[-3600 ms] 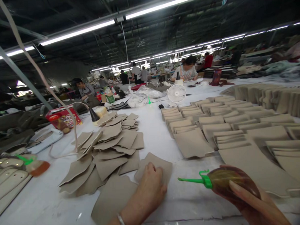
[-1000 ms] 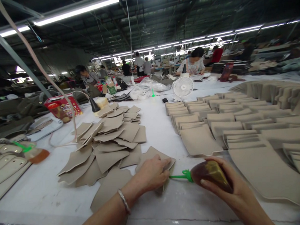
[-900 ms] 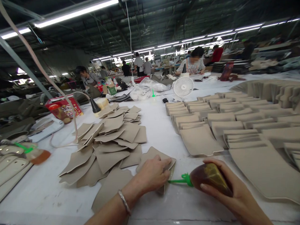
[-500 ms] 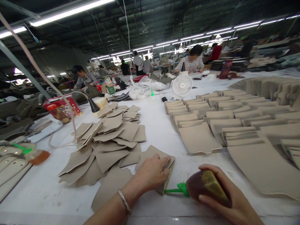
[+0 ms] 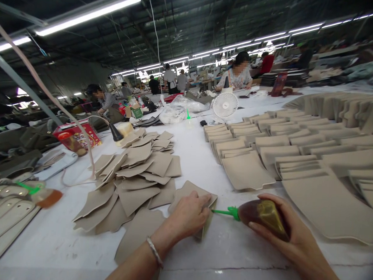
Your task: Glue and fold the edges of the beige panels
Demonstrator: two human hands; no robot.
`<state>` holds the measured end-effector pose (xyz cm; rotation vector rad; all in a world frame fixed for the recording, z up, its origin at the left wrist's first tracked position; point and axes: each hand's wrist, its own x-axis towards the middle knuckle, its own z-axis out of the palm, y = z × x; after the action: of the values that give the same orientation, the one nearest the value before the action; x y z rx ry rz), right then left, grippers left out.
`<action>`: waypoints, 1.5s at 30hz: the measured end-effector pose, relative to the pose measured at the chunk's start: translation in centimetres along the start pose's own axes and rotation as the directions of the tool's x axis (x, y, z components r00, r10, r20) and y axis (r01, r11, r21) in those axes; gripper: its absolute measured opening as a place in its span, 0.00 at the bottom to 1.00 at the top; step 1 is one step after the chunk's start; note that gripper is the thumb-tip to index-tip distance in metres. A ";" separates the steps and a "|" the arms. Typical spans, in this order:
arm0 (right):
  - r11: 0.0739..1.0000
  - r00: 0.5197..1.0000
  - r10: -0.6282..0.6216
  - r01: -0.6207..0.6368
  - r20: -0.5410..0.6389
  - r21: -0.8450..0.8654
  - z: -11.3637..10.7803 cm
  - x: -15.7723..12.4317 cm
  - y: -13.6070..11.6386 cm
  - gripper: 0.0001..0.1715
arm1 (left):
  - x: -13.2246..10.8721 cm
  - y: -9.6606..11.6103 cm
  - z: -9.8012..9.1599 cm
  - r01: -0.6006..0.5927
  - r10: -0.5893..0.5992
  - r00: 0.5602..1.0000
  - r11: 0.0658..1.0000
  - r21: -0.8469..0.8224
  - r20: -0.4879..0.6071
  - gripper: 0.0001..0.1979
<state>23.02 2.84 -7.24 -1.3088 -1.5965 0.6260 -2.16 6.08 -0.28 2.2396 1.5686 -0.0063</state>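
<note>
My left hand (image 5: 190,213) presses on a small taupe piece (image 5: 184,189), its fingers bent over the piece's right part. A silver bracelet circles that wrist. My right hand (image 5: 289,229) is wrapped round a dark squeeze bottle (image 5: 263,218), which lies nearly level with its green nozzle (image 5: 225,212) pointing left. The nozzle tip is at the piece's right edge, beside my left fingertips. Another taupe piece (image 5: 140,232) lies partly under my left forearm. Left of my hands is a loose pile of taupe pieces (image 5: 139,171).
Overlapping rows of taupe pieces (image 5: 249,168) cover the right side. Beyond are a white fan (image 5: 225,105) and clear plastic (image 5: 178,109). At the left are a second green-tipped bottle (image 5: 46,197), a red box (image 5: 85,134) and a hanging hose. Other people work farther back.
My right hand and the bottle have moved up and slightly right, so the nozzle tip has gone from the piece's lower corner up along its right edge. My left hand stays in place.
</note>
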 end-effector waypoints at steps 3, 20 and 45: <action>0.999 0.996 -0.024 0.020 0.090 0.041 0.2 -0.5 0.0 0.29 | 0.1 -0.1 0.1 -0.003 0.003 1.000 1.000 -0.004 0.002 0.25; 0.999 0.998 0.015 -0.017 0.058 0.032 -0.5 2.3 0.1 0.31 | 0.6 -0.5 0.3 -0.020 0.021 1.000 0.999 -0.043 0.005 0.25; 1.000 0.997 -0.012 0.010 -0.075 -0.028 -0.6 2.3 0.1 0.35 | 0.7 -0.5 0.6 0.001 -0.002 1.000 0.994 -0.105 -0.018 0.26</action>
<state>23.67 4.91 -6.28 -1.3276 -1.5551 0.5431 -2.23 6.64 -1.12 2.1629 1.5430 0.0941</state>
